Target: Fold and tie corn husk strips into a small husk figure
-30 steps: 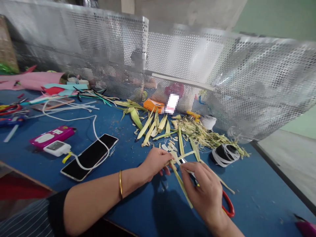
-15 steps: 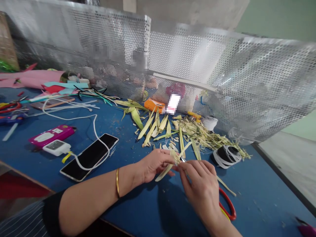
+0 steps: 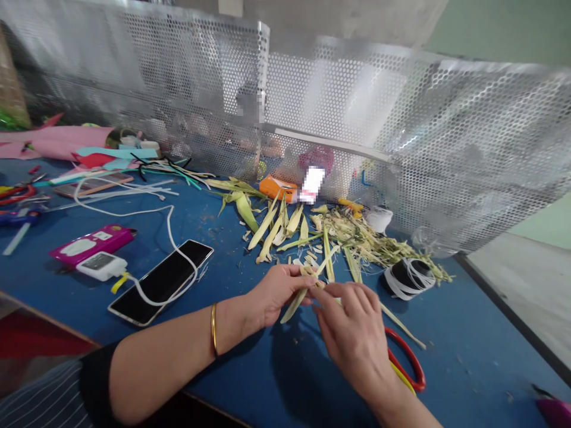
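Head view: your left hand (image 3: 276, 295) pinches the pale husk strip (image 3: 292, 308) between its fingers above the counter (image 3: 250, 380), ends jutting past them; your right hand (image 3: 354, 330) meets it, grip unclear, near the red handle (image 3: 418, 371).

Left of the spool (image 3: 407, 280), the left hand (image 3: 280, 294) covers the middle of a pale husk strip (image 3: 292, 307), and how it folds there cannot be told. The right hand (image 3: 354, 324), closer to the spool, hides the blades of the scissors (image 3: 418, 364) in its grip; its forearm (image 3: 404, 404) is cut off below. Beyond the spool, shapes behind the perforated sheet (image 3: 330, 107) are blurred; to its left, a bright screen (image 3: 312, 183) is pixelated. Far left of the spool, writing on a white device (image 3: 107, 272) is too small to read. Nearer and right of the spool, a purple thing (image 3: 554, 411) runs off the edge
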A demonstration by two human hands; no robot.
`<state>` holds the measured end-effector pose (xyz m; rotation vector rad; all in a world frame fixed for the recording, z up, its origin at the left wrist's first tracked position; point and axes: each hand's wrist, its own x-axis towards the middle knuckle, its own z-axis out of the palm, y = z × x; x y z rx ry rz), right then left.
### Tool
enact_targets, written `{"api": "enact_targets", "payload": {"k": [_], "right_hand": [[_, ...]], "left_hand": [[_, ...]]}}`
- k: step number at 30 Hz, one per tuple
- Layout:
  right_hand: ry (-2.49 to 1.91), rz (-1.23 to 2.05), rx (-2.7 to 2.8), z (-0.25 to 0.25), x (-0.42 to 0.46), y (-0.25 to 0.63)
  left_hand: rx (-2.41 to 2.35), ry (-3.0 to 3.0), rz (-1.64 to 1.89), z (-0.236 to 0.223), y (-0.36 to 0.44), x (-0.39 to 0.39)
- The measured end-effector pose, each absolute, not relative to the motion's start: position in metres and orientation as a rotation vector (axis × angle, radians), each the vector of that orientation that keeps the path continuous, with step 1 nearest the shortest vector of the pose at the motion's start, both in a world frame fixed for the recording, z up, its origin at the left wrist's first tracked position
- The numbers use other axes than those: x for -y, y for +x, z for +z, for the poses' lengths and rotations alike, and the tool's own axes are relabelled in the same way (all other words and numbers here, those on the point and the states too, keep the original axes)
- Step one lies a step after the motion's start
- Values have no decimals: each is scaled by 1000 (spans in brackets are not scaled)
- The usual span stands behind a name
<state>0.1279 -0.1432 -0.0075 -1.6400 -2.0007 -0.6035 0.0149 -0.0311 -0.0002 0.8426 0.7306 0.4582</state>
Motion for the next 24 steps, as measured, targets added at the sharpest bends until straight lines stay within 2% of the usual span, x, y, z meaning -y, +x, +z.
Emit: {"api": "enact_targets", "payload": {"k": [4,7,12,18,24], "right_hand": [[-1487,-675,2307,-19,139,115],[-1446,-612,2276,-25,137,111],[-1580,-202,1624,-20,136,129],[-1575,683,943,-26,127,151],[-1535,823,809,-31,125,145]], "left_hand": [[-693,812,462,-6,15,34],[-683,831,420,-10,15,36],[-703,1011,434,-9,15,33],[-705,1100,385,-5,13,31],[-650,1131,425,-9,14,33]]}}
